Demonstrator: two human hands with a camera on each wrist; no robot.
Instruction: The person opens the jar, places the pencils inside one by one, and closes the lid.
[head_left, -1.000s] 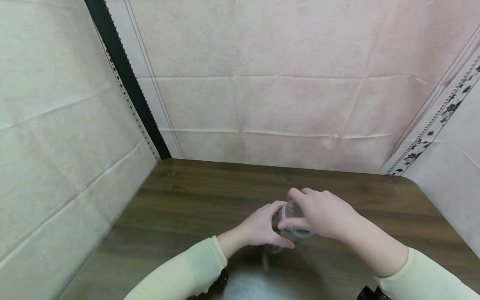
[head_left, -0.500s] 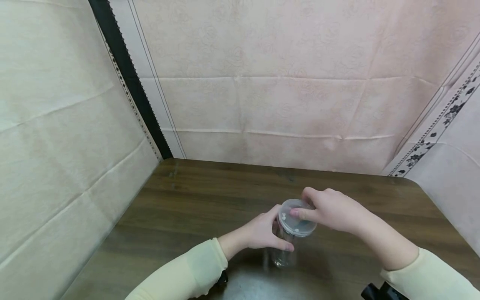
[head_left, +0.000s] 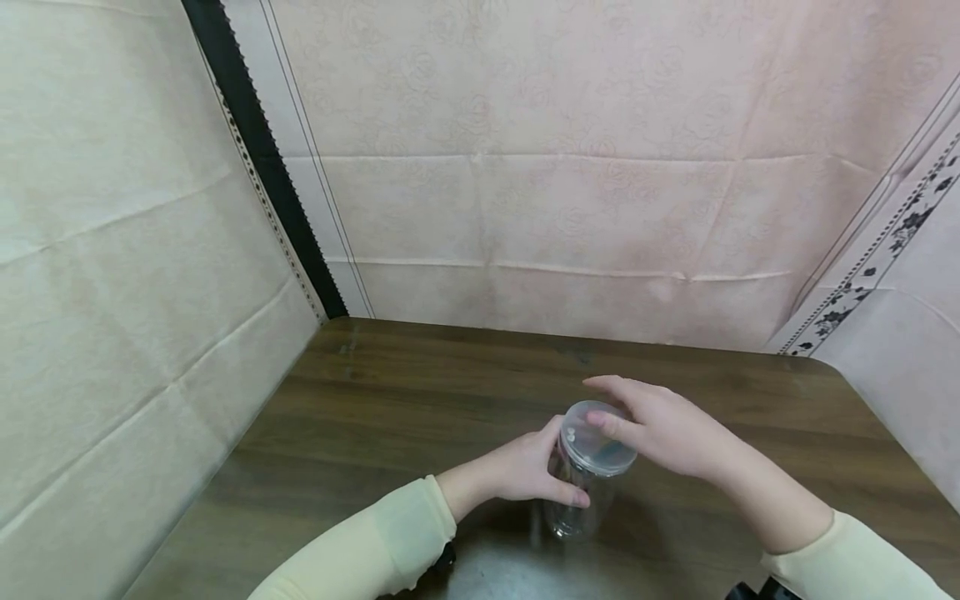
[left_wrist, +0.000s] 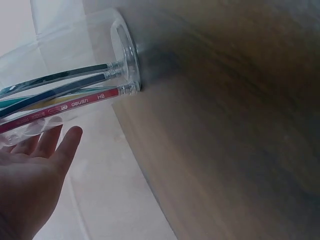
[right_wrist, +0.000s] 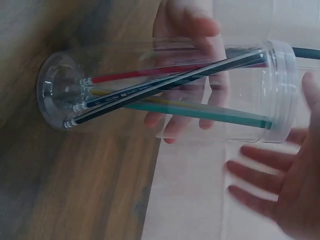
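A clear plastic jar (head_left: 573,512) with a translucent screw lid (head_left: 596,442) stands upright on the wooden table. Several pencils lean inside it; a red pencil (right_wrist: 140,73), a green pencil (right_wrist: 215,115) and dark ones show through the wall. My left hand (head_left: 525,467) grips the jar's side below the lid, thumb in front and fingers behind. Over the lid's right side is my right hand (head_left: 663,429), its thumb across the lid top. The other fingers are stretched out and spread beyond the lid's far side, as the right wrist view (right_wrist: 280,185) also shows.
The brown wooden table (head_left: 420,375) ends at a back edge against a pale cloth wall (head_left: 525,208). More cloth hangs at the left and right, with a black strip (head_left: 262,158) in the left corner.
The jar, tilted a second ago, now stands upright with its lid facing up. My right hand has loosened from the lid's edge and its fingers have straightened. The left hand keeps its grip.
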